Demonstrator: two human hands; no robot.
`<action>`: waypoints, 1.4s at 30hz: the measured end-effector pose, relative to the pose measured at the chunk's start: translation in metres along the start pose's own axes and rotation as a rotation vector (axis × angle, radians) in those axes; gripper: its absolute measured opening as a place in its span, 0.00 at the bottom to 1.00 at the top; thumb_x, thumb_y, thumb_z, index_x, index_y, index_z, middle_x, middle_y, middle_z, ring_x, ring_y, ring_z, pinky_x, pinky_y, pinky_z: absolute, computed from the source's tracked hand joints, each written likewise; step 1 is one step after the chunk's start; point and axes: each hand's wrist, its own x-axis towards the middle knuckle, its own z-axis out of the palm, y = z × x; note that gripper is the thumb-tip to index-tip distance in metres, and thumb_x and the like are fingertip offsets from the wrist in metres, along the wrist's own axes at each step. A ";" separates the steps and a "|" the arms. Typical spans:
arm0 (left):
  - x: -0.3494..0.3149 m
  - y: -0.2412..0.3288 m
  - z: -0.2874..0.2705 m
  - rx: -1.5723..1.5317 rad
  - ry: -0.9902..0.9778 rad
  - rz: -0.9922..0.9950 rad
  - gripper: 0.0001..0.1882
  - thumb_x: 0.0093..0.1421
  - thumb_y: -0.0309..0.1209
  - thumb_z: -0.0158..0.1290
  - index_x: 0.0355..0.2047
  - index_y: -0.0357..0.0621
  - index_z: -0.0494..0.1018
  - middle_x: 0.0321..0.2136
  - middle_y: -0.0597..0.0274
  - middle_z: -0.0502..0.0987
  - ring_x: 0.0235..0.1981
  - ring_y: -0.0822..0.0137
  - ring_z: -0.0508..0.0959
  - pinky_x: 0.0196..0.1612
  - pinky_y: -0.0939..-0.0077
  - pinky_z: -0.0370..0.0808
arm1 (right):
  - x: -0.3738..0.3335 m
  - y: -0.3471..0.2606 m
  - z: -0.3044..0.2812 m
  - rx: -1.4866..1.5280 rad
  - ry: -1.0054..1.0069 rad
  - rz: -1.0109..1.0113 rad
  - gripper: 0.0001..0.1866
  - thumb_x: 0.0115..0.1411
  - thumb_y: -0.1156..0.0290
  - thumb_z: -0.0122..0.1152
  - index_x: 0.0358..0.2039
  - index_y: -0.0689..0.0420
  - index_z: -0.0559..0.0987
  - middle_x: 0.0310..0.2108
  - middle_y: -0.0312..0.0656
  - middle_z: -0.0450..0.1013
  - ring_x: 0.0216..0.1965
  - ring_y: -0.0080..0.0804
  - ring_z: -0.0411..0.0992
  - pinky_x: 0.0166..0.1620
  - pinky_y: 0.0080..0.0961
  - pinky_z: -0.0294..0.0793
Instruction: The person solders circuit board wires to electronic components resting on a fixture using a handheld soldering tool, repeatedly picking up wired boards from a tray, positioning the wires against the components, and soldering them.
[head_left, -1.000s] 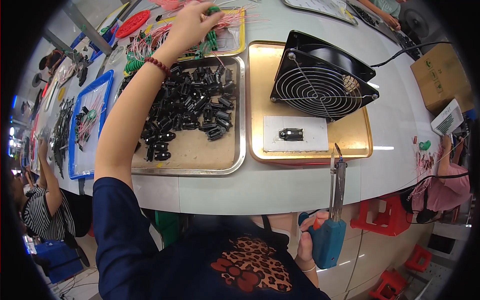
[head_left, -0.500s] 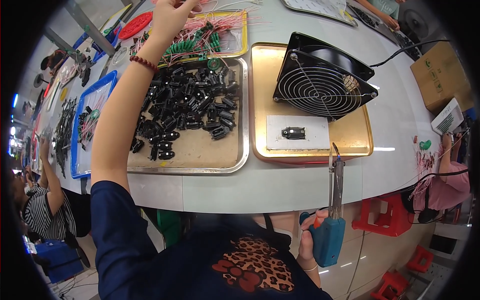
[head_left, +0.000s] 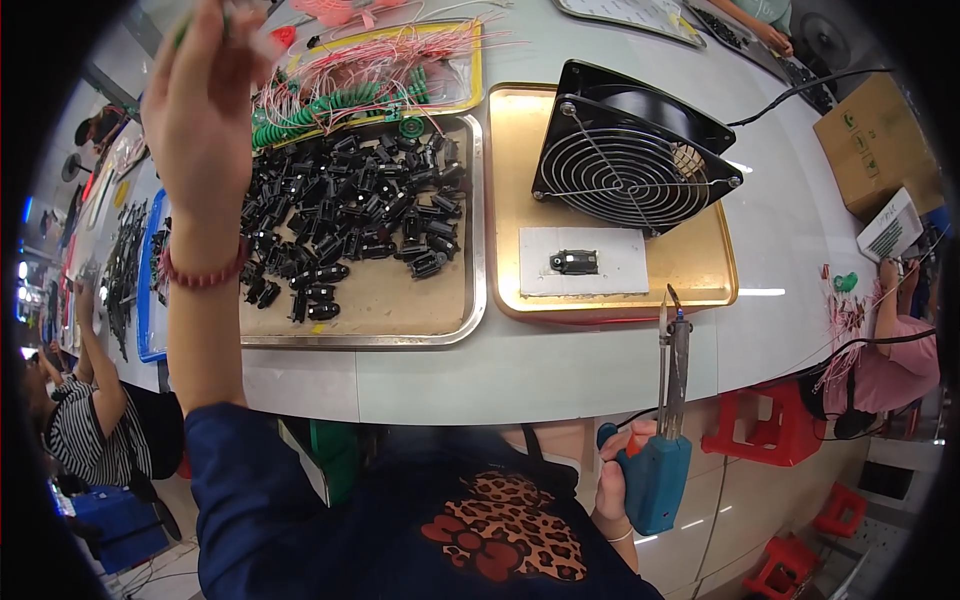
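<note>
My right hand (head_left: 613, 480) is wrapped round a blue soldering gun (head_left: 655, 485), its tip pointing up near the front edge of a gold tray (head_left: 690, 290). My left hand (head_left: 205, 120) is raised over the far left of the table, fingers bent together and blurred. A bit of green shows at its fingertips; what it holds is not clear. Below and beside that arm, a metal tray (head_left: 400, 318) bears a heap of small black plastic housings (head_left: 330, 210). One black housing (head_left: 575, 262) sits in a white block (head_left: 622, 275) on the gold tray.
A black fan (head_left: 635, 160) with a wire guard leans on the gold tray. Behind the metal tray, a yellow tray (head_left: 474, 70) carries green parts with pink and white wires (head_left: 380, 65). A cardboard box (head_left: 875, 145) stands at right. Other people sit at both sides.
My left hand has swung left and back toward me from above the wired parts, with green now at its fingertips. The right hand and soldering gun stay nearly still.
</note>
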 end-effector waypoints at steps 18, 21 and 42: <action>-0.138 0.019 -0.039 1.073 -0.732 -0.125 0.07 0.45 0.28 0.65 0.24 0.47 0.77 0.27 0.64 0.73 0.35 0.61 0.71 0.41 0.67 0.67 | 0.006 -0.005 0.010 -0.036 -0.020 -0.015 0.24 0.56 0.65 0.62 0.49 0.61 0.65 0.39 0.42 0.66 0.30 0.26 0.69 0.36 0.23 0.67; -0.153 0.019 -0.026 1.072 -0.813 -0.141 0.06 0.46 0.31 0.65 0.25 0.50 0.78 0.26 0.67 0.72 0.34 0.63 0.71 0.39 0.69 0.65 | 0.006 -0.005 0.011 -0.038 -0.019 -0.015 0.25 0.56 0.65 0.62 0.49 0.62 0.65 0.39 0.41 0.65 0.30 0.26 0.69 0.36 0.23 0.68; -0.175 0.009 -0.026 0.950 -0.388 -0.460 0.10 0.50 0.20 0.61 0.33 0.37 0.73 0.27 0.63 0.76 0.26 0.72 0.74 0.32 0.79 0.72 | 0.010 -0.005 0.006 -0.056 -0.038 0.083 0.25 0.54 0.65 0.63 0.49 0.60 0.65 0.34 0.38 0.65 0.30 0.26 0.68 0.36 0.23 0.69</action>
